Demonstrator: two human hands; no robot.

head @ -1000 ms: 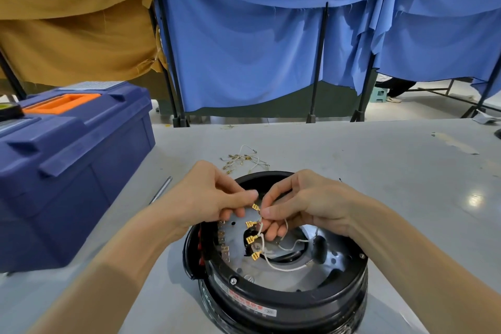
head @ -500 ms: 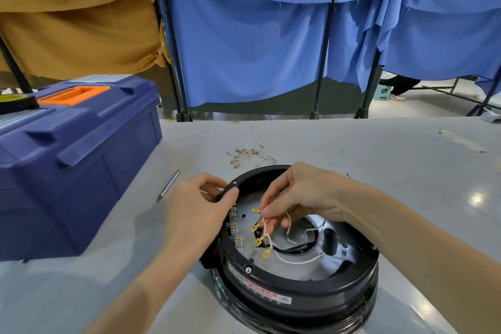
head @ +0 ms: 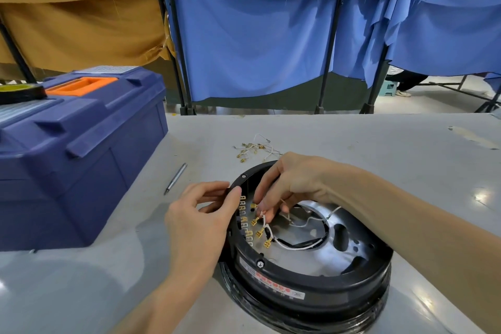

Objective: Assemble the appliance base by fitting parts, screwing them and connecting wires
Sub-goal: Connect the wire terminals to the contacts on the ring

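A round black appliance base (head: pixel 311 276) lies on the grey table, open side up, with a shiny metal plate inside. White wires (head: pixel 298 245) with brass terminals (head: pixel 260 233) fan out over the plate, next to a row of metal tabs (head: pixel 243 215) along the left inner rim. My left hand (head: pixel 200 214) grips the left rim of the base, thumb on top. My right hand (head: pixel 287 187) reaches into the base and pinches one white wire just above its terminal.
A blue toolbox (head: pixel 73 149) with an orange handle stands at the left, a roll of tape (head: pixel 19 92) on its lid. A thin metal tool (head: pixel 175 178) lies beside the toolbox. A loose bundle of spare wires (head: pixel 253 148) lies behind the base. Blue and tan curtains hang beyond the table's far edge.
My left hand let go of the wire and moved left onto the rim of the base. My right hand stayed on the wires. The view shifted, so the base sits further right.
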